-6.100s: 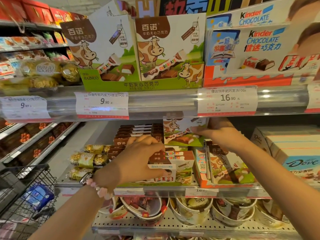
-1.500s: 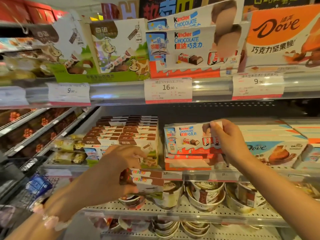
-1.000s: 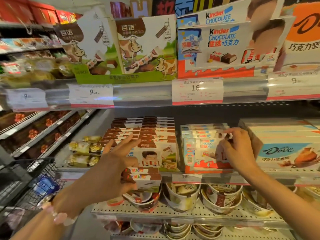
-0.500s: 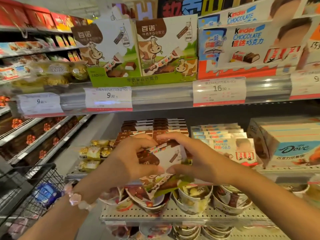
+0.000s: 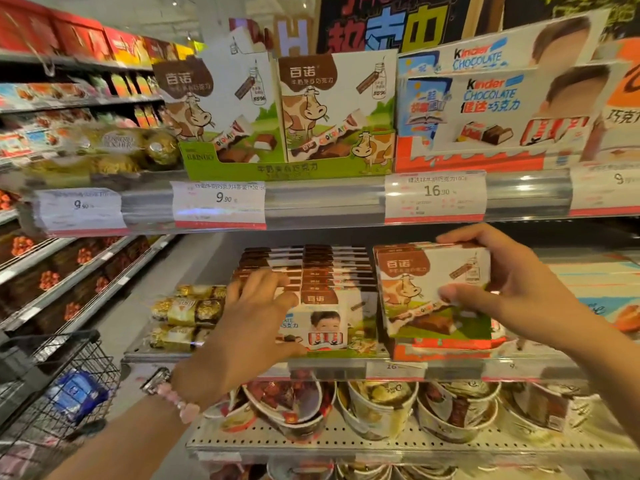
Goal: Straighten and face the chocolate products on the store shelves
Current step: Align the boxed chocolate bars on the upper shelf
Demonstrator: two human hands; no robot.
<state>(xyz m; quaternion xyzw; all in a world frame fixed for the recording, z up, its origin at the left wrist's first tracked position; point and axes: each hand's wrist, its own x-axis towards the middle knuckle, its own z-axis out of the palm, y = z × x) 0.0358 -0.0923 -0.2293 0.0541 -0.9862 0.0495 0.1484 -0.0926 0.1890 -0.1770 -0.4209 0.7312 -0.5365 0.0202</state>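
Note:
My right hand (image 5: 519,299) grips a white cow-print chocolate box (image 5: 415,292) by its right end. It holds the box upright and face-out at the middle shelf, above a red Kinder tray (image 5: 440,349). My left hand (image 5: 249,327) lies on rows of brown-topped cow-print boxes (image 5: 332,271) on the same shelf. Its fingers spread over their tops and its thumb points at their front. A Kinder box with a child's picture (image 5: 322,327) stands at the front of those rows.
Gold-wrapped Ferrero packs (image 5: 187,310) lie left of the rows and Dove boxes (image 5: 595,289) to the right. The upper shelf rail (image 5: 329,202) carries price tags below cow-print (image 5: 311,109) and Kinder (image 5: 502,109) display cartons. Paper tubs (image 5: 381,407) fill the shelf below. A wire cart (image 5: 52,386) stands lower left.
Both hands held the cow-print box low at the shelf front. Now my right hand alone has lifted it up and right, and my left hand has moved onto the rows of boxes.

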